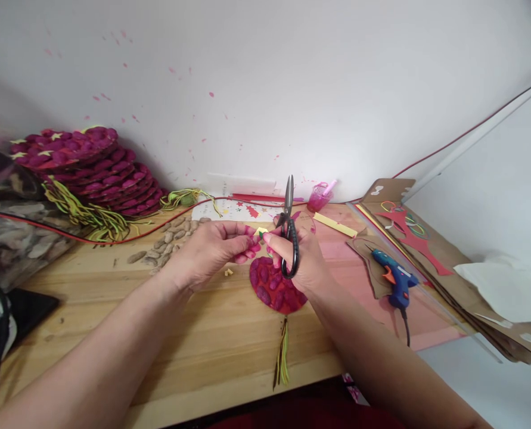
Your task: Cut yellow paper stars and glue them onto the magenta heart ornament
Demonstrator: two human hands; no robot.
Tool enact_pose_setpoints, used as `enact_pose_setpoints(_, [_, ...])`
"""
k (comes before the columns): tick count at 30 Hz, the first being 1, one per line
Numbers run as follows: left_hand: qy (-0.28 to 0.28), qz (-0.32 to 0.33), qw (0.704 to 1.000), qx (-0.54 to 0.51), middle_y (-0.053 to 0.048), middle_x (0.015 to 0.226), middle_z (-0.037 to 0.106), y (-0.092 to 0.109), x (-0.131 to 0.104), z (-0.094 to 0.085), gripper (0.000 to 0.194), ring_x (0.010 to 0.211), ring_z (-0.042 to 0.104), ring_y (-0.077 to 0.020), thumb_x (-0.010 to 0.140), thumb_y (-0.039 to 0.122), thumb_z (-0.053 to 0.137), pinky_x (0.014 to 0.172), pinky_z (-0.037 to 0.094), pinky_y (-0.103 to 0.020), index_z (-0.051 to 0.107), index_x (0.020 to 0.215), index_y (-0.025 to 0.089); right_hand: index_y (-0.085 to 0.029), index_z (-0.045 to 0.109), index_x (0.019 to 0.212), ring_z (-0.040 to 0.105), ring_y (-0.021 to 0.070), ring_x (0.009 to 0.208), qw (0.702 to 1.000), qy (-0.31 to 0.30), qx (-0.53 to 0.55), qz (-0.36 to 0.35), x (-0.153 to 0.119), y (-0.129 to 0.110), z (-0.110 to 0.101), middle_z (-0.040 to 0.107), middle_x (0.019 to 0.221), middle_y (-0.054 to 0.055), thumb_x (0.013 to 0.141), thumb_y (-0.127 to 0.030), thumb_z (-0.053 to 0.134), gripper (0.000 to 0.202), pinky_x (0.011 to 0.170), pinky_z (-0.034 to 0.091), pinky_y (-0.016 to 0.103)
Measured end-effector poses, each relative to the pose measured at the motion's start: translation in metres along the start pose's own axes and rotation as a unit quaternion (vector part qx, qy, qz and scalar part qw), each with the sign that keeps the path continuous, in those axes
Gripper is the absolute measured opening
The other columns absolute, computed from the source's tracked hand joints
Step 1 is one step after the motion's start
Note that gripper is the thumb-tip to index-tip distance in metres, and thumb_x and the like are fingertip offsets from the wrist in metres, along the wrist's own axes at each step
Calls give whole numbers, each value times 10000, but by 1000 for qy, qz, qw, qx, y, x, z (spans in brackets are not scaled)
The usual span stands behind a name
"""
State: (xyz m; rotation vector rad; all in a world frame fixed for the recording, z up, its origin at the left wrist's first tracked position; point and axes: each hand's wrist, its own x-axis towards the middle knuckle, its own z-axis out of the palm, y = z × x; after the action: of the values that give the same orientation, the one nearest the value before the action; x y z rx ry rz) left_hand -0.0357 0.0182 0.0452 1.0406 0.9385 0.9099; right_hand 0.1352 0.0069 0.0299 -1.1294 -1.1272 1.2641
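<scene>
Yellow paper, a small pale angular piece (260, 230), is pinched at the fingertips of two bare hands above a light wooden tabletop (193, 345); a touch of green shows at its lower edge, too small to identify. The left hand (223, 243) grips it between thumb and fingers, pink stains marking the fingertips. The right hand (303, 256) meets it from the other side, thumb and fingers closed near the same piece, while also keeping hold of black-handled metal scissors (288, 214), their slim grey blades pointing up and one looped grip hanging over the hand.

Below the hands lies a round red disc (265, 288) studded with bumpy, oval magenta shells, partly covered by the right hand and trailing a stringy yellow-and-dark tassel (283, 357). Tiny yellow scraps (228, 272) sit beside it. To the left, rough tan peanut shells (169, 239) are scattered near a leaning stack of magenta-studded discs (106, 173), pale yellow stars on its top. To the right, a flat yellow paper strip (335, 225) lies near a translucent pink cup (319, 198), and a smooth blue plastic glue gun (397, 277) rests on its side.
</scene>
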Motion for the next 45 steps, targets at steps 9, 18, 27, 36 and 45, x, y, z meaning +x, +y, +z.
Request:
enact_pose_setpoints(9, [30, 23, 998, -48, -28, 793, 709, -6, -1, 10, 317, 654, 596, -97, 586, 334, 890, 599, 470, -214, 750, 806, 153, -185, 590, 737, 482, 65, 362, 999, 24, 25, -22, -2, 4, 6, 580, 550, -51, 715, -332, 773, 236, 307, 300, 173])
enact_pose_setpoints(18, [40, 27, 998, -50, -3, 726, 686, -8, -1, 11, 316, 634, 584, -89, 598, 373, 881, 591, 447, -209, 736, 773, 153, -189, 588, 711, 471, 67, 365, 999, 28, 42, -11, -5, 0, 12, 557, 522, -54, 707, -325, 780, 235, 324, 306, 183])
enact_pose_setpoints(27, [46, 35, 997, -58, -19, 755, 697, -11, 0, 13, 317, 659, 591, -102, 616, 382, 869, 589, 456, -206, 736, 793, 156, -196, 574, 722, 457, 75, 380, 999, 30, 40, -12, -6, 2, 14, 532, 484, -61, 729, -332, 754, 226, 352, 304, 193])
enact_pose_setpoints(36, [49, 37, 995, -73, -29, 686, 686, -7, 1, 8, 286, 626, 587, -102, 622, 359, 855, 582, 437, -212, 721, 736, 133, -180, 622, 768, 500, 71, 424, 999, -21, 40, -14, 0, -5, 0, 620, 640, -25, 743, -380, 763, 246, 377, 300, 210])
enact_pose_setpoints(45, [17, 40, 999, -26, -7, 667, 657, -8, 1, 6, 300, 605, 548, -82, 615, 370, 870, 591, 435, -205, 722, 733, 138, -168, 651, 785, 496, 68, 407, 997, -75, 13, 1, 1, -8, -7, 609, 628, -32, 735, -357, 767, 228, 376, 296, 212])
